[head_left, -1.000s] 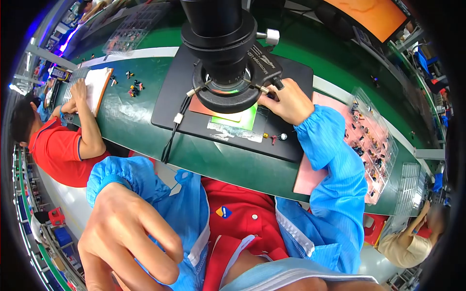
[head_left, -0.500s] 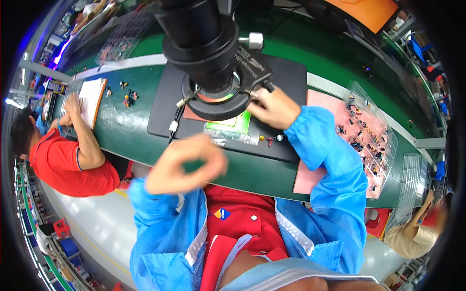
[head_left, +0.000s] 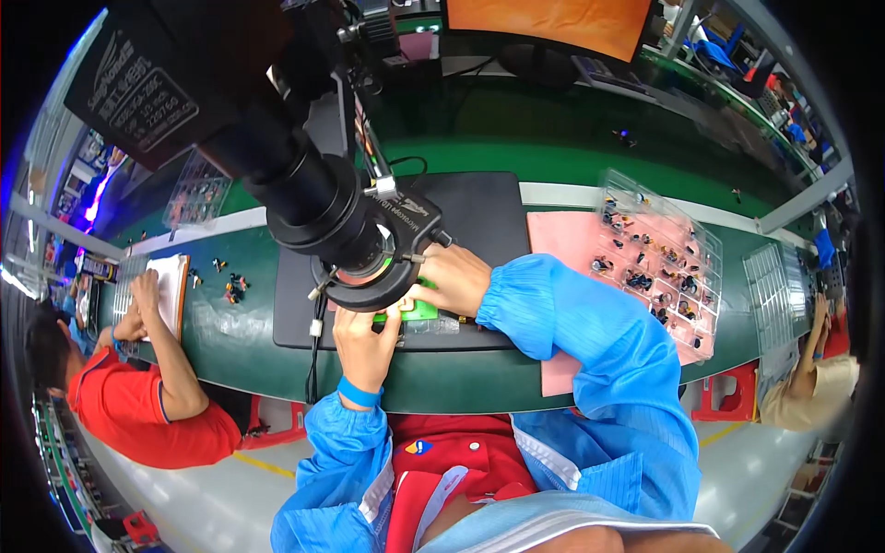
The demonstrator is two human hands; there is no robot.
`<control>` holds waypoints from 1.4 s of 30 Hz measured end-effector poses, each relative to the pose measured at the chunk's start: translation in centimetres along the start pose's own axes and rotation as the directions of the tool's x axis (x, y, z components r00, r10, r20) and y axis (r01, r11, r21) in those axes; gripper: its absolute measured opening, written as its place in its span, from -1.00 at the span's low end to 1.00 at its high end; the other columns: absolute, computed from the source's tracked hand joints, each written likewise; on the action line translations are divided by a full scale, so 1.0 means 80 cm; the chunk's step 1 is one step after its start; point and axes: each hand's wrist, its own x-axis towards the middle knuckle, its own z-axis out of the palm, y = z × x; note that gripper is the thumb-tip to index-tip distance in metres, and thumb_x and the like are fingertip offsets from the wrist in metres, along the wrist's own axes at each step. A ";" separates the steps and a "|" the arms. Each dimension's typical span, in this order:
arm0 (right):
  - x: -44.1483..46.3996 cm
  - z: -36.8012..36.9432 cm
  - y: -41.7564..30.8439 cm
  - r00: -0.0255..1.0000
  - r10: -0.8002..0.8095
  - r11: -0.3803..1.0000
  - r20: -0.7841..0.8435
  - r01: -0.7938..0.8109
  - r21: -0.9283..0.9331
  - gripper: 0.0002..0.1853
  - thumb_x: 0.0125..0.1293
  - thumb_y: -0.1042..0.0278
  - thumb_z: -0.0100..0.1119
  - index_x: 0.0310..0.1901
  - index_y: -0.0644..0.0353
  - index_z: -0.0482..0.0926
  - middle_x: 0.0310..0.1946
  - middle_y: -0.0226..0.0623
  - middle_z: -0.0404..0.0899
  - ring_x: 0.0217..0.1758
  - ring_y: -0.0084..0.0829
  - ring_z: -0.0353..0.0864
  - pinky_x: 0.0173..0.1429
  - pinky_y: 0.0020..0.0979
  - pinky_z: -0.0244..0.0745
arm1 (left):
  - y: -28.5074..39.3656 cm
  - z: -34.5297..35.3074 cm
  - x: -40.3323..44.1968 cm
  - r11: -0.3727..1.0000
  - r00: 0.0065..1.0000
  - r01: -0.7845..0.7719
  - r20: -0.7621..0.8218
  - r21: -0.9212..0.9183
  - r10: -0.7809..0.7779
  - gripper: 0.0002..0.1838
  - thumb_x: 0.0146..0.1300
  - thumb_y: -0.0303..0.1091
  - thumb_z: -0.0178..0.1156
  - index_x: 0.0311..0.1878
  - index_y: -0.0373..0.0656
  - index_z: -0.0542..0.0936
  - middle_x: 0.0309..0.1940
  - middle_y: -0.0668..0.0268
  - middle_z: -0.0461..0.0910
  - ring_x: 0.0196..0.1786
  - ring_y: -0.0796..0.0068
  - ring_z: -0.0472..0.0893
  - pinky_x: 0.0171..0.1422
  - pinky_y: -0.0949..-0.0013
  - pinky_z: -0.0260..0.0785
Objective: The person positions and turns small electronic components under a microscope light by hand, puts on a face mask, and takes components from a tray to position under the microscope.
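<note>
Both hands meet beneath the ring light (head_left: 373, 293) of a black microscope (head_left: 318, 207). My left hand (head_left: 366, 346), with a blue wristband (head_left: 358, 394), is closed, its fingertips partly hidden by the ring. My right hand (head_left: 454, 279) reaches in from the other side with bent fingers closed near the left thumb. Whatever they pinch is too small and covered to make out. Under the fingers lies a bright green pad (head_left: 425, 311), with a clear plastic piece (head_left: 446, 325) beside it, on a black mat (head_left: 489, 221).
On the right, a clear compartment tray (head_left: 705, 304) with several small dark parts rests on a pink sheet (head_left: 558, 244). Loose small parts (head_left: 236, 288) lie left. A monitor (head_left: 553, 26) stands behind. A co-worker in red (head_left: 152, 405) sits left; another person (head_left: 807, 392) is right.
My left hand has moved up from over the table's front edge to the green pad under the ring light. My right hand stays by the pad. The view has shifted.
</note>
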 end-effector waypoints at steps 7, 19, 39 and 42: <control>-0.065 -0.149 -0.011 0.937 -0.056 0.998 0.345 0.042 0.047 -0.65 0.20 0.12 0.27 -0.18 0.25 0.54 -0.36 -0.20 0.57 -0.26 -0.21 0.57 -0.17 -0.25 0.45 | -0.007 0.005 -0.005 0.999 0.999 0.042 0.007 0.020 -0.042 -0.85 0.02 -0.50 0.30 -0.28 -0.23 0.65 -0.32 0.11 0.62 -0.20 0.05 0.58 -0.07 0.13 0.40; -0.165 -0.224 -0.070 0.406 -0.743 0.131 -0.533 0.868 0.479 -0.68 0.11 0.19 0.36 -0.50 0.28 0.51 -0.52 -0.22 0.50 -0.39 -0.35 0.48 -0.16 -0.25 0.33 | -0.007 0.007 -0.005 0.996 0.999 0.001 0.038 0.084 -0.004 -0.81 0.10 -0.46 0.30 -0.18 -0.23 0.69 -0.27 0.07 0.65 -0.21 0.09 0.62 -0.07 0.16 0.40; -0.218 -0.242 -0.075 0.304 -0.820 -0.026 -0.484 0.826 0.563 -0.62 0.18 0.25 0.26 -0.29 0.53 0.50 -0.26 0.03 0.53 -0.04 -0.28 0.49 0.22 -0.02 0.23 | 0.002 0.007 -0.001 0.996 0.998 0.006 0.063 0.084 -0.012 -0.82 0.11 -0.53 0.29 -0.18 -0.19 0.66 -0.34 0.23 0.58 -0.26 0.31 0.57 -0.20 0.33 0.39; -0.218 -0.247 -0.077 0.270 -0.833 -0.075 -0.484 0.811 0.581 -0.60 0.19 0.26 0.25 -0.26 0.56 0.50 -0.23 0.06 0.53 0.02 -0.27 0.50 0.27 0.02 0.21 | 0.002 0.006 -0.001 0.996 0.999 -0.012 0.031 0.084 0.010 -0.85 0.11 -0.53 0.28 -0.21 -0.20 0.65 -0.37 0.24 0.58 -0.28 0.30 0.56 -0.21 0.33 0.38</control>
